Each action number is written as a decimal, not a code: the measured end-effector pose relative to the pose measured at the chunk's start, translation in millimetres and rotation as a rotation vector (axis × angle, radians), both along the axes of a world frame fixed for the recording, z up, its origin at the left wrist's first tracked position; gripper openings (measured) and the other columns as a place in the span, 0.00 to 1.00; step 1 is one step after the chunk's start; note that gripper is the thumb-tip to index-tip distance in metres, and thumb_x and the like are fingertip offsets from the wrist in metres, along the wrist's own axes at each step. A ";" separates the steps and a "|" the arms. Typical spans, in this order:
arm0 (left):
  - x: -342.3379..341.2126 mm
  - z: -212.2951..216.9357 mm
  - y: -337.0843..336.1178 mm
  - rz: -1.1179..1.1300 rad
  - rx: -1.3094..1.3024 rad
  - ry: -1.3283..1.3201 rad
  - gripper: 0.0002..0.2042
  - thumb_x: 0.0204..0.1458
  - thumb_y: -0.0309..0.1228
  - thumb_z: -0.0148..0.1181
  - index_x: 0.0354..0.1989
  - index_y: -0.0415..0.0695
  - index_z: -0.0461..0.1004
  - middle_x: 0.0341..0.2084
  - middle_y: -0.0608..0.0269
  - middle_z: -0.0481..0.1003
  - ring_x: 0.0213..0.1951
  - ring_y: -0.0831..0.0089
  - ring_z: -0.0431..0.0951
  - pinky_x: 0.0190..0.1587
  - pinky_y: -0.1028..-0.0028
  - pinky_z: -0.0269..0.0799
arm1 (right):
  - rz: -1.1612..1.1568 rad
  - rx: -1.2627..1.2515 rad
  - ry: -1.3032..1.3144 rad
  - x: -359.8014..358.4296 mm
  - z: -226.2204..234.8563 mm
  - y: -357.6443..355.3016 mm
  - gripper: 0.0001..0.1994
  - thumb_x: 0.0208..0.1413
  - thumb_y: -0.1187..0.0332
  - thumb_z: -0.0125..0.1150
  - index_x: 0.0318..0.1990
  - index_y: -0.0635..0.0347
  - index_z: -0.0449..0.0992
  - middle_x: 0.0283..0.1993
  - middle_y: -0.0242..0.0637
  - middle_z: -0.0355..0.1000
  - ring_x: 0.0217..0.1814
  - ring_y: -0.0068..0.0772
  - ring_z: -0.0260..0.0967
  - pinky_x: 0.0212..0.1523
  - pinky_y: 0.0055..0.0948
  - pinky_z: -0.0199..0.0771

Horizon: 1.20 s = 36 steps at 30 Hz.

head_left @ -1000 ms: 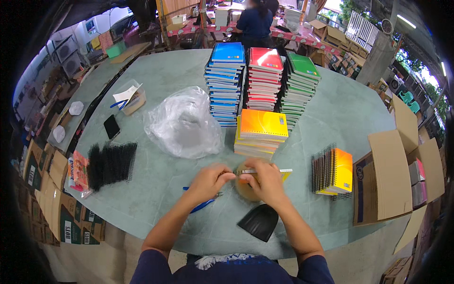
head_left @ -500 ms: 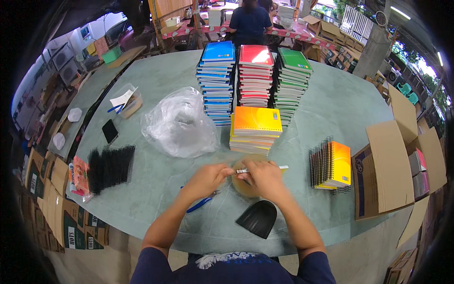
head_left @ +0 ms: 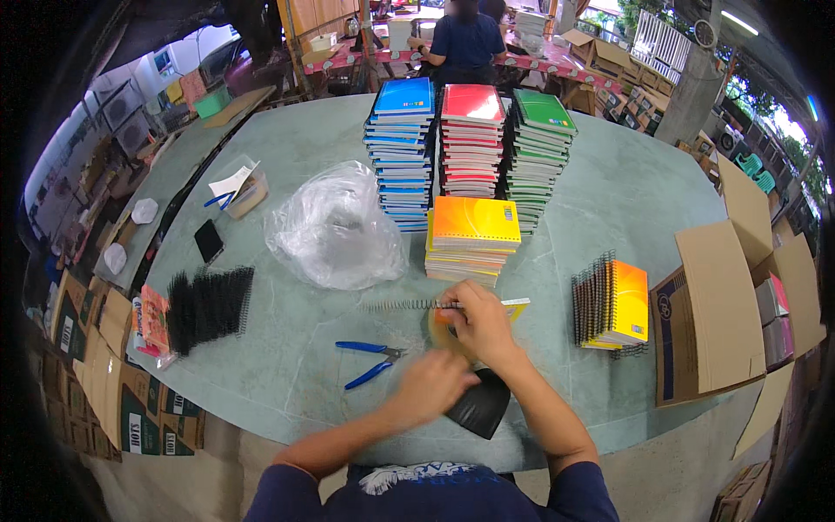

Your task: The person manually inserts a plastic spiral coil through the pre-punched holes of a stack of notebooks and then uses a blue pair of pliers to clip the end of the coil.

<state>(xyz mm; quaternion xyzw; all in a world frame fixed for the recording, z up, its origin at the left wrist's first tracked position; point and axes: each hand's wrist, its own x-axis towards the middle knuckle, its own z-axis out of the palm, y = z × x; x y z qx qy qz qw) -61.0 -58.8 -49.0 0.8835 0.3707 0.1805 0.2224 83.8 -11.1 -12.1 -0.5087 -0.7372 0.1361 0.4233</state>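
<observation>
Holding dark coil (head_left: 422,304), right grip (head_left: 480,322), white-labelled carton (head_left: 153,419), lettered shirt (head_left: 409,500)

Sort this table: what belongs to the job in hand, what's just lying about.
Likely in the job:
- notebook in the right hand
- coil beside it
- black coil pile
- coil-bound notebooks
- orange-yellow stack
- blue-handled pliers

Likely lying about:
- phone
- plastic bag

At the frame's center, the right hand (head_left: 478,322) pinches a dark coil (head_left: 400,305) that juts leftward. Below it, the blurred left hand (head_left: 433,384) is beside a black curved piece (head_left: 484,409). Blue-handled pliers (head_left: 369,376) lie farther left. A blue notebook stack (head_left: 400,165) stands at upper center.
</observation>
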 end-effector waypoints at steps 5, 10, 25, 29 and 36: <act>5.4 -7.1 -8.8 -0.160 -0.396 -0.106 0.29 0.45 0.32 0.62 0.57 0.42 0.59 0.48 0.47 0.62 0.47 0.50 0.65 0.53 0.58 0.61 | -0.077 -0.141 0.042 21.5 19.7 -6.0 0.10 0.42 0.75 0.65 0.34 0.63 0.74 0.31 0.38 0.74 0.33 0.34 0.72 0.38 0.30 0.71; -25.0 54.7 43.8 0.295 0.210 -0.535 0.26 0.44 0.26 0.60 0.55 0.54 0.65 0.37 0.52 0.67 0.42 0.55 0.69 0.45 0.61 0.66 | -0.057 -0.491 0.763 66.3 -27.3 -8.5 0.09 0.44 0.75 0.67 0.34 0.64 0.77 0.32 0.33 0.75 0.34 0.19 0.69 0.37 0.19 0.70; -13.3 70.8 53.3 0.234 0.503 -0.428 0.16 0.38 0.21 0.64 0.39 0.44 0.74 0.34 0.58 0.71 0.38 0.59 0.72 0.40 0.68 0.70 | -0.022 -0.471 0.919 51.4 -43.7 -35.4 0.09 0.45 0.76 0.66 0.36 0.66 0.78 0.34 0.34 0.76 0.35 0.19 0.70 0.38 0.19 0.70; -11.9 43.0 49.9 0.001 0.373 -0.229 0.14 0.42 0.21 0.63 0.41 0.41 0.74 0.35 0.58 0.71 0.38 0.64 0.72 0.40 0.70 0.70 | -0.001 -0.448 0.875 47.5 -44.8 -33.7 0.09 0.45 0.77 0.65 0.36 0.65 0.79 0.34 0.34 0.76 0.35 0.19 0.69 0.38 0.19 0.70; 2.9 63.9 54.0 0.191 0.480 -0.468 0.16 0.40 0.19 0.62 0.41 0.41 0.74 0.35 0.58 0.70 0.37 0.63 0.72 0.39 0.70 0.70 | -0.027 -0.416 0.892 47.5 -48.0 -34.0 0.10 0.47 0.77 0.64 0.39 0.65 0.77 0.36 0.33 0.76 0.36 0.19 0.69 0.40 0.20 0.69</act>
